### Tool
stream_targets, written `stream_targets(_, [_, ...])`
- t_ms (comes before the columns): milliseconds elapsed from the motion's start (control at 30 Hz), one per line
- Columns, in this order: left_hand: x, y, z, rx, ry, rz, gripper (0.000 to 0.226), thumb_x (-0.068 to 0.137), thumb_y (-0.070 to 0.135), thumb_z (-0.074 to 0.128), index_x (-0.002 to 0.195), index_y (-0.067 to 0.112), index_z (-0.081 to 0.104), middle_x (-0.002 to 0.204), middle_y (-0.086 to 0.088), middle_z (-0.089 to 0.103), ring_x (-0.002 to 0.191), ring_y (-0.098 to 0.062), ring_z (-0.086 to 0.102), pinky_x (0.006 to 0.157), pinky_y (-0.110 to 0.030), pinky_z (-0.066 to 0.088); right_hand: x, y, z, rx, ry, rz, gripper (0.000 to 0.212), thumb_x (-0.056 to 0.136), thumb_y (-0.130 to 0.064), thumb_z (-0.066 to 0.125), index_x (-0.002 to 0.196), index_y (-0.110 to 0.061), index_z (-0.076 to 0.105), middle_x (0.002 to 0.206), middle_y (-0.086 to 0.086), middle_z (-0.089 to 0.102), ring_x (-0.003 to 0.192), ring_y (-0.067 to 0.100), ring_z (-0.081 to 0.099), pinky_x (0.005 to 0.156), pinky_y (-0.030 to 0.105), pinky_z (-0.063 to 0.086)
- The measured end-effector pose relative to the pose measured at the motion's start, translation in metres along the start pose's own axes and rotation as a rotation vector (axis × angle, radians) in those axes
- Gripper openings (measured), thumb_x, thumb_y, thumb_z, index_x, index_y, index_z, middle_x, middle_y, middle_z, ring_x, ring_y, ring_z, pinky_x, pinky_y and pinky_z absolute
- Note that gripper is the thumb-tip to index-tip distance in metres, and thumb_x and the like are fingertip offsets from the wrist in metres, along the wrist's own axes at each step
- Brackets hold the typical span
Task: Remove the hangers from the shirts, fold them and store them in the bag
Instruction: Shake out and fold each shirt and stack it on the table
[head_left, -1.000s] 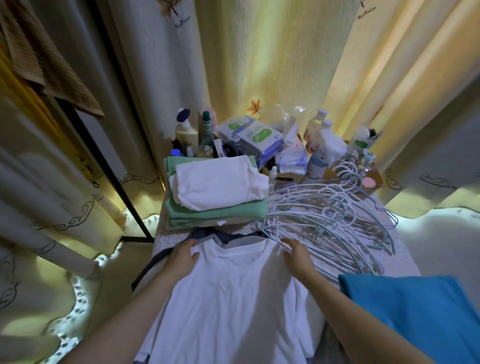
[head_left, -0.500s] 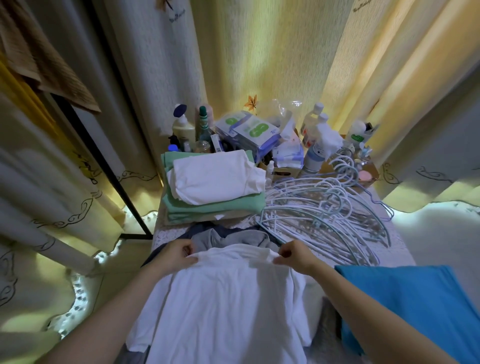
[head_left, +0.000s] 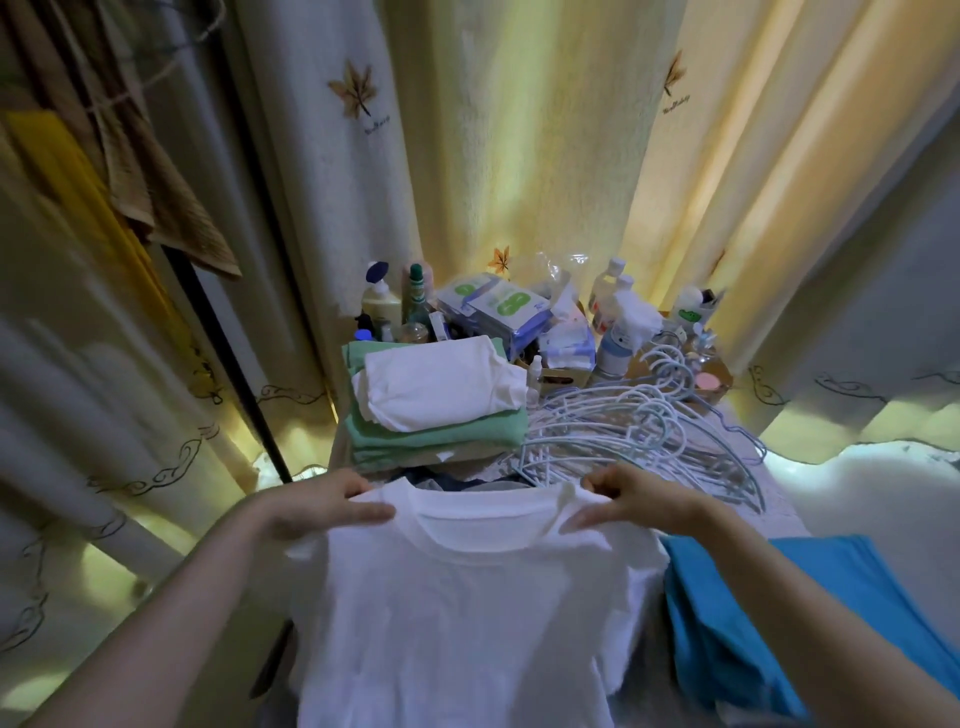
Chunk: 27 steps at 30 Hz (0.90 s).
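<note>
White shirt (head_left: 467, 613): held up by both shoulders, collar level, body hanging down toward the person in front of the table (head_left: 774, 499). One second earlier it lay flat on the table with both hands resting on its shoulders; half a second earlier the shoulder seams were being gathered. It had since been lifted off the surface.

Left hand (head_left: 322, 506): gripped the left shoulder, fingers laid across the front of the cloth. Right hand (head_left: 634, 499): pinched the right shoulder, fingers curled tight on the fabric. No hanger showed inside the collar.

Judgement: hanger removal looked done for this shirt; the lift read as the start of its fold, probably a shake-out before laying it down.

Uncovered beneath the collar: dark clothes (head_left: 441, 478) lying on the table. Behind them, unchanged, a stack of folded shirts (head_left: 441, 410), white over green. To its right, a loose pile of white hangers (head_left: 639, 431), touching the stack's edge. Blue cloth (head_left: 779, 613) lay at the near right; whether it was the bag or a shirt could not be told. Bottles (head_left: 415, 301) and packets stood at the back against the curtain (head_left: 519, 156).
</note>
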<state>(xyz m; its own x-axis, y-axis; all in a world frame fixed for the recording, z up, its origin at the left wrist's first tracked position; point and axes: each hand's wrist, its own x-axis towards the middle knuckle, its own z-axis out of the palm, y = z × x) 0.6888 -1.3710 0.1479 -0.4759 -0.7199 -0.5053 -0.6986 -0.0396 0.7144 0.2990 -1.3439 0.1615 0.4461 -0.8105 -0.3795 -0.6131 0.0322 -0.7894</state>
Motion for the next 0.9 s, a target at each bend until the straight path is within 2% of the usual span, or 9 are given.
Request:
stream_targets(67, [-0.021, 0.022, -0.015, -0.079, 0.054, 0.028, 0.044, 0.071, 0.062, 0.068, 0.065, 0.019, 0.064, 0.067, 0.009, 0.064, 0.061, -0.007, 0.058, 0.056, -0.017, 0.043, -0.018, -0.023, -0.013, 0.176, -0.013, -0.041, 0.028, 0.077, -0.035, 0.073, 0.074, -0.013, 0.055, 0.069, 0.000, 0.053, 0.065, 0.010, 0.052, 0.057, 0.022, 0.044])
stream_targets(133, [-0.039, 0.039, -0.023, -0.242, 0.128, 0.030, 0.037, 0.076, 0.051, 0.073, 0.074, 0.014, 0.072, 0.075, 0.001, 0.073, 0.066, -0.012, 0.067, 0.057, -0.020, 0.049, -0.034, -0.043, -0.017, 0.346, 0.013, -0.043, 0.035, 0.079, -0.034, 0.070, 0.089, -0.003, 0.059, 0.082, 0.011, 0.062, 0.073, 0.020, 0.061, 0.064, 0.027, 0.053])
stream_targets(200, [-0.048, 0.053, -0.015, -0.278, 0.292, 0.009, 0.032, 0.079, 0.042, 0.072, 0.078, 0.010, 0.074, 0.077, -0.004, 0.074, 0.068, -0.016, 0.068, 0.061, -0.024, 0.049, -0.041, -0.058, -0.005, 0.375, 0.164, -0.019, 0.043, 0.080, -0.036, 0.067, 0.096, 0.003, 0.059, 0.088, 0.016, 0.066, 0.077, 0.025, 0.063, 0.070, 0.035, 0.053])
stream_targets(333, [-0.044, 0.081, 0.048, -0.343, 0.703, 0.043, 0.028, 0.086, 0.027, 0.068, 0.072, 0.002, 0.067, 0.066, -0.004, 0.059, 0.063, -0.015, 0.051, 0.054, -0.024, 0.034, -0.032, -0.080, 0.051, 0.498, 0.481, 0.037, 0.037, 0.088, -0.031, 0.064, 0.077, 0.004, 0.057, 0.072, 0.016, 0.055, 0.062, 0.023, 0.051, 0.056, 0.033, 0.039])
stream_targets(433, [-0.037, 0.102, 0.096, -0.438, 0.860, 0.095, 0.020, 0.087, 0.020, 0.066, 0.076, 0.004, 0.069, 0.068, -0.009, 0.066, 0.065, -0.015, 0.052, 0.053, -0.020, 0.036, -0.019, -0.096, 0.090, 0.556, 0.508, 0.083, 0.034, 0.089, -0.028, 0.064, 0.062, -0.017, 0.047, 0.057, 0.003, 0.046, 0.046, 0.015, 0.042, 0.041, 0.020, 0.028])
stream_targets(500, [-0.035, 0.109, 0.116, -0.475, 0.891, 0.094, 0.018, 0.089, 0.022, 0.063, 0.073, 0.014, 0.067, 0.072, -0.005, 0.070, 0.063, -0.009, 0.056, 0.052, -0.016, 0.038, -0.012, -0.105, 0.112, 0.630, 0.453, 0.085, 0.028, 0.091, -0.024, 0.062, 0.067, -0.018, 0.048, 0.058, 0.000, 0.048, 0.045, 0.008, 0.046, 0.039, 0.018, 0.036])
stream_targets(600, [-0.037, 0.110, 0.135, -0.520, 0.856, 0.111, 0.018, 0.092, 0.022, 0.057, 0.076, 0.027, 0.065, 0.069, 0.007, 0.069, 0.063, 0.000, 0.064, 0.048, -0.006, 0.041, -0.010, -0.111, 0.130, 0.773, 0.401, 0.049, 0.018, 0.093, -0.017, 0.057, 0.079, -0.008, 0.051, 0.058, 0.003, 0.054, 0.050, 0.011, 0.056, 0.048, 0.023, 0.048])
stream_targets(767, [-0.042, 0.097, 0.144, -0.481, 0.811, 0.148, 0.025, 0.094, 0.024, 0.054, 0.071, 0.024, 0.063, 0.067, 0.003, 0.065, 0.063, -0.002, 0.062, 0.052, -0.007, 0.040, -0.019, -0.109, 0.138, 0.847, 0.398, 0.010, 0.016, 0.095, -0.012, 0.053, 0.084, -0.001, 0.054, 0.059, 0.006, 0.055, 0.055, 0.016, 0.058, 0.057, 0.030, 0.054])
stream_targets(900, [-0.043, 0.092, 0.147, -0.471, 0.758, 0.178, 0.022, 0.096, 0.025, 0.053, 0.080, 0.026, 0.067, 0.073, 0.005, 0.067, 0.068, 0.003, 0.063, 0.056, -0.008, 0.043, -0.025, -0.112, 0.140, 0.860, 0.368, -0.015, 0.015, 0.095, -0.012, 0.053, 0.085, -0.001, 0.057, 0.062, 0.007, 0.054, 0.056, 0.015, 0.057, 0.057, 0.028, 0.054])
